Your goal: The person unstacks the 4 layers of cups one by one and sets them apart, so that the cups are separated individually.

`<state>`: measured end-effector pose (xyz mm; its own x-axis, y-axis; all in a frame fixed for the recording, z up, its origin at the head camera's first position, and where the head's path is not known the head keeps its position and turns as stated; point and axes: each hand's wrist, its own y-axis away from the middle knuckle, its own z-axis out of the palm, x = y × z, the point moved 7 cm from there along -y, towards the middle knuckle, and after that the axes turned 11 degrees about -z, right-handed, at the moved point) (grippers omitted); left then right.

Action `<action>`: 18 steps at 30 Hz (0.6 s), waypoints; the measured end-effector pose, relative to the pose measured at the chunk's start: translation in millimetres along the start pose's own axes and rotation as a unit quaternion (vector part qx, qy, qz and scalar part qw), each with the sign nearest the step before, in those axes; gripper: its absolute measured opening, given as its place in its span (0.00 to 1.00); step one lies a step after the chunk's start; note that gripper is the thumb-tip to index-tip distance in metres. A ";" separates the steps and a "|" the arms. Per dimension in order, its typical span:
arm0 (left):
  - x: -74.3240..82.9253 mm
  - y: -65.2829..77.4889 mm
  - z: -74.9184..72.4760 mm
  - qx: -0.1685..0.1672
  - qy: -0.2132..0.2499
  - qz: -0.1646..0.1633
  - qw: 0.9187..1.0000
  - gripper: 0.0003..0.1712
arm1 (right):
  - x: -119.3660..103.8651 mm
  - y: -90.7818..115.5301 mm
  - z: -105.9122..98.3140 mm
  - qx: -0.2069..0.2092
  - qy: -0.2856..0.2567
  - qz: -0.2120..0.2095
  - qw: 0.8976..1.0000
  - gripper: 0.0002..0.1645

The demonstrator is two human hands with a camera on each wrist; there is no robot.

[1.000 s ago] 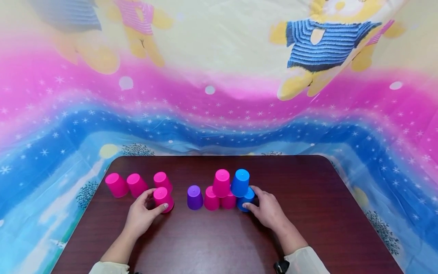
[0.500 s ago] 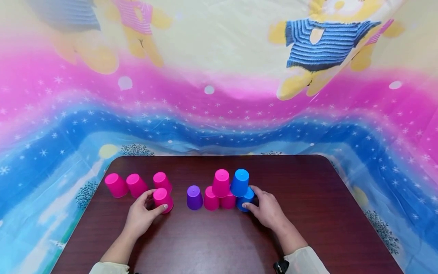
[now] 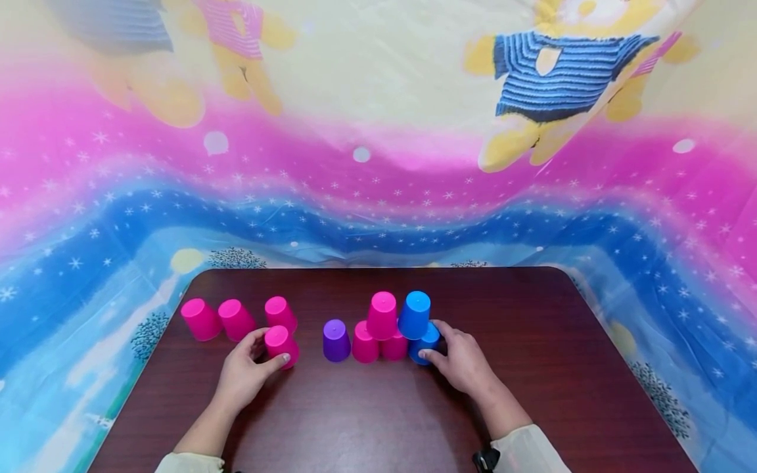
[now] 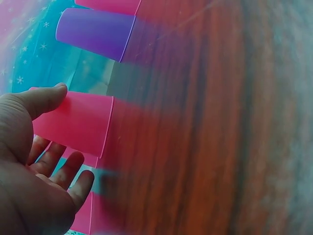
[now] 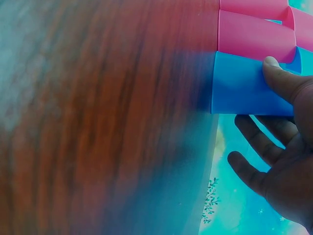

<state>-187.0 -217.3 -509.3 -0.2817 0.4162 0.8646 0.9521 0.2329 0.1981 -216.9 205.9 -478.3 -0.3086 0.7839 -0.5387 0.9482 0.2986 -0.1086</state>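
Pinching with left hand (image 3: 247, 369) an inverted pink cup (image 3: 279, 341) on the tabletop (image 3: 361, 420); gripping likewise, with right hand (image 3: 464, 364), the lower blue cup (image 3: 426, 342), perhaps to steady it beneath the upper blue cup (image 3: 415, 315); with both hands opened only to cup width. Beside the purple cup (image 3: 336, 341), upper pink cup (image 3: 382, 315) across two lower pink cups (image 3: 365, 345), for support from both. Only in wrist views: outer fingers (image 4: 82, 185) loose. Only in head view: three more pink cups (image 3: 202, 320) entire and, farther, printed bears (image 3: 568, 79)

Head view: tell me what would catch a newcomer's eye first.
Probably the striped-top teddy bear on the backdrop, upper right. Next, the two-tier cup stack below the picture's center. The right hand grips its lower blue cup; the left hand, a pink cup farther left.
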 end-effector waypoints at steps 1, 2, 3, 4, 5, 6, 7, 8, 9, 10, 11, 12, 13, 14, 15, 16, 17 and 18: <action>0.2 0.1 0.1 -0.001 0.000 0.000 1.000 0.42 | -0.1 -0.1 0.0 0.001 0.000 -0.001 1.000 0.44; 0.4 0.3 0.1 -0.001 0.000 0.000 1.000 0.42 | -0.1 0.0 -0.1 0.000 0.000 -0.002 1.000 0.44; 0.7 0.5 0.2 -0.002 0.001 0.000 1.000 0.43 | -0.1 0.0 -0.1 0.000 0.000 -0.002 1.000 0.44; 1.4 0.7 0.2 -0.003 0.002 0.001 1.000 0.43 | 0.0 -0.1 -0.2 0.000 0.000 -0.002 1.000 0.44; 2.2 0.7 0.1 -0.003 0.002 0.001 1.000 0.43 | 0.2 -0.1 -0.3 0.000 0.000 -0.002 1.000 0.44; 3.2 0.9 0.1 -0.004 0.002 0.001 1.000 0.43 | 0.3 -0.1 -0.4 0.000 0.001 -0.002 1.000 0.44; 4.5 1.3 -0.3 -0.004 0.001 0.000 1.000 0.43 | 0.3 -0.2 -0.4 -0.001 0.002 -0.002 1.000 0.44; 6.0 1.6 -0.8 -0.004 0.000 0.000 1.000 0.43 | 0.5 -0.1 -0.5 -0.001 0.003 -0.001 1.000 0.44; 7.8 2.0 -1.4 -0.004 0.000 0.001 1.000 0.43 | 0.4 -0.2 -0.5 -0.001 0.003 -0.001 1.000 0.44; 10.0 2.4 -2.2 -0.003 -0.001 0.002 1.000 0.42 | 0.4 -0.1 -0.6 -0.002 0.004 -0.001 1.000 0.44; 12.2 2.9 -3.2 -0.001 -0.003 0.003 1.000 0.42 | 0.5 -0.1 -0.6 -0.002 0.004 -0.001 1.000 0.44; 14.7 3.7 -4.3 0.000 -0.005 0.004 1.000 0.42 | 0.4 -0.1 -0.6 -0.002 0.004 -0.001 1.000 0.44; 17.1 4.1 -5.5 0.001 -0.005 0.007 1.000 0.42 | 0.5 -0.1 -0.5 -0.002 0.003 -0.001 1.000 0.44; 19.7 4.1 -6.7 0.002 -0.003 0.010 1.000 0.42 | 0.6 0.0 -0.4 -0.002 0.001 0.000 1.000 0.44; 22.5 4.1 -7.7 0.003 -0.003 0.014 1.000 0.42 | 0.6 0.0 -0.4 -0.001 -0.001 0.000 1.000 0.44; 25.2 4.2 -8.9 0.005 -0.002 0.018 1.000 0.41 | 0.8 0.0 -0.3 -0.001 -0.002 0.000 1.000 0.45; 27.7 4.2 -10.0 0.006 -0.002 0.021 1.000 0.41 | 0.8 0.0 -0.3 0.000 -0.003 0.000 1.000 0.45; 30.1 4.1 -11.0 0.007 -0.001 0.026 1.000 0.41 | 0.9 0.1 -0.2 0.000 -0.004 0.001 1.000 0.45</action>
<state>-190.3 -213.5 -477.4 -0.2328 0.4299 0.8723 0.9635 0.2239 0.1469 -217.1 206.7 -478.6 -0.3069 0.7800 -0.5454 0.9485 0.2977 -0.1080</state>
